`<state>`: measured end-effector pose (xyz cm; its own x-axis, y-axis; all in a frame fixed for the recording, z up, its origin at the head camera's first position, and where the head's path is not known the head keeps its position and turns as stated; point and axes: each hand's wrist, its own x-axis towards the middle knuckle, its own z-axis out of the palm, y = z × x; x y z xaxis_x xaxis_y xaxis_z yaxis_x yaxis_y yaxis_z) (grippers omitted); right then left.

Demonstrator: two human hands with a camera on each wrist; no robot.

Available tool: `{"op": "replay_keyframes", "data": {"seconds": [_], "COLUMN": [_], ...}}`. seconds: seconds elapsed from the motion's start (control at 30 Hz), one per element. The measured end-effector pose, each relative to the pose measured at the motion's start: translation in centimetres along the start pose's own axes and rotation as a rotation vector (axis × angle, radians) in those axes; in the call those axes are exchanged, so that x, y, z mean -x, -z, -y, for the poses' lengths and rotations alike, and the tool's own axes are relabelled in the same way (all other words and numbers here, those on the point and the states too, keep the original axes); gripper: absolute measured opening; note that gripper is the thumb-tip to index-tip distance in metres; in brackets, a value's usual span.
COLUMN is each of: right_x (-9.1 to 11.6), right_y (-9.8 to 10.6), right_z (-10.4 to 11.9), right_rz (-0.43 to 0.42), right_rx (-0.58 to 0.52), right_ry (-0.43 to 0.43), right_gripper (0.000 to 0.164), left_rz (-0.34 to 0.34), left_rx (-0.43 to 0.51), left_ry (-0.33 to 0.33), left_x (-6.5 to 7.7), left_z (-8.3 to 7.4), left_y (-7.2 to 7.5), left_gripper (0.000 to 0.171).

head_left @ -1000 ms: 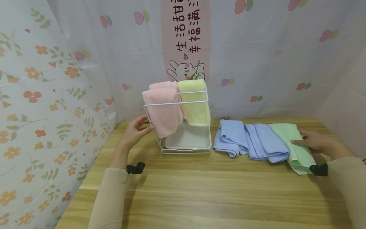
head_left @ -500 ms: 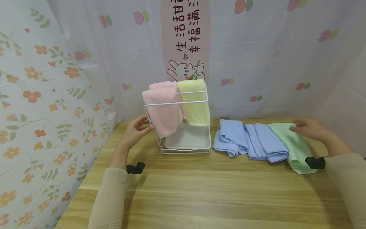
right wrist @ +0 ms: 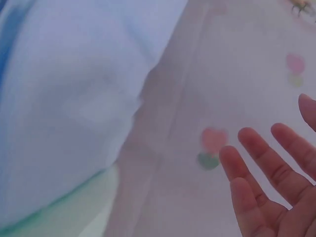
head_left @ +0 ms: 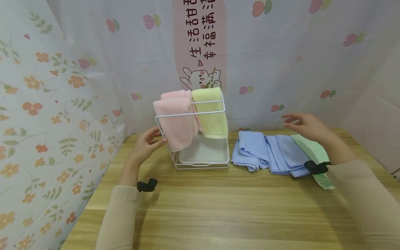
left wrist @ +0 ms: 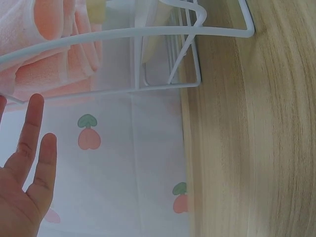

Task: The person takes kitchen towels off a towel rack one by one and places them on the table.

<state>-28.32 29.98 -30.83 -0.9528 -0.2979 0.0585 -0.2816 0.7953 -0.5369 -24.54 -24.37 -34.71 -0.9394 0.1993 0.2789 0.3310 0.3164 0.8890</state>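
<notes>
A white wire rack [head_left: 207, 113] stands at the back of the table, with a pink towel [head_left: 175, 126] and a yellow towel [head_left: 212, 121] draped over its rails. My left hand [head_left: 144, 145] holds the rack's left side, thumb in front and the other fingers behind. In the left wrist view two fingers [left wrist: 32, 121] reach up to the white wire. To the right lie folded towels: two blue, the nearer to the rack [head_left: 254, 147] and its neighbour [head_left: 287, 152], then a green towel [head_left: 310, 144]. My right hand [head_left: 309, 127] is raised above them, fingers relaxed, holding nothing.
A white tray [head_left: 203, 154] sits in the rack's base. Behind the wooden table [head_left: 218, 208] hangs a printed curtain [head_left: 265, 69], and a flowered one [head_left: 40, 139] closes off the left side.
My right hand has come up off the green towel and moved left, over the blue towels. My left hand stays at the rack. The head view has shifted slightly.
</notes>
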Motion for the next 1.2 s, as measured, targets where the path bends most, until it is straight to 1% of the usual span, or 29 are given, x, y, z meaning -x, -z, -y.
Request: {"op": "replay_keyframes", "data": {"seconds": [0.17,0.33,0.57,0.67,0.73,0.83,0.93,1.1,1.2], "right_x": [-0.6,-1.0,-2.4,-3.0,-3.5,-4.2,-4.8,-5.7,-6.3], "right_y": [-0.3,-0.6,-1.4,-1.8,-2.1,-2.7,-3.2,-3.7,-3.8], "right_z": [5.1,9.8,15.5,17.5,18.7,20.3,21.7,23.4,24.3], "right_rz": [-0.050,-0.126,-0.237,-0.248,-0.237,-0.185,-0.130,-0.045,0.024], "right_rx": [-0.082,-0.165,-0.275,-0.311,-0.332,-0.372,-0.388,-0.345,-0.333], "right_ry": [0.059,0.155,0.269,0.313,0.344,0.378,0.394,0.399,0.384], "right_gripper": [0.047,0.041,0.033,0.033,0.034,0.035,0.036,0.036,0.035], "left_rz": [-0.001,0.004,0.002,0.007,0.007,0.004,0.003,0.007,0.005], "left_rx": [0.004,0.006,0.002,0.005,0.011,0.016,0.021,0.014,0.010], "left_ry": [-0.007,-0.012,-0.020,-0.022,-0.021,-0.019,-0.022,-0.024,-0.032], "left_x": [0.0,0.0,0.1,0.1,0.1,0.2,0.2,0.2,0.2], "left_z": [-0.1,-0.2,-0.2,-0.2,-0.1,-0.1,0.0,0.0,-0.1], "left_y": [0.0,-0.1,-0.1,-0.1,-0.1,-0.1,-0.1,-0.1,-0.2], "left_gripper": [0.046,0.047,0.047,0.046,0.047,0.047,0.047,0.046,0.045]}}
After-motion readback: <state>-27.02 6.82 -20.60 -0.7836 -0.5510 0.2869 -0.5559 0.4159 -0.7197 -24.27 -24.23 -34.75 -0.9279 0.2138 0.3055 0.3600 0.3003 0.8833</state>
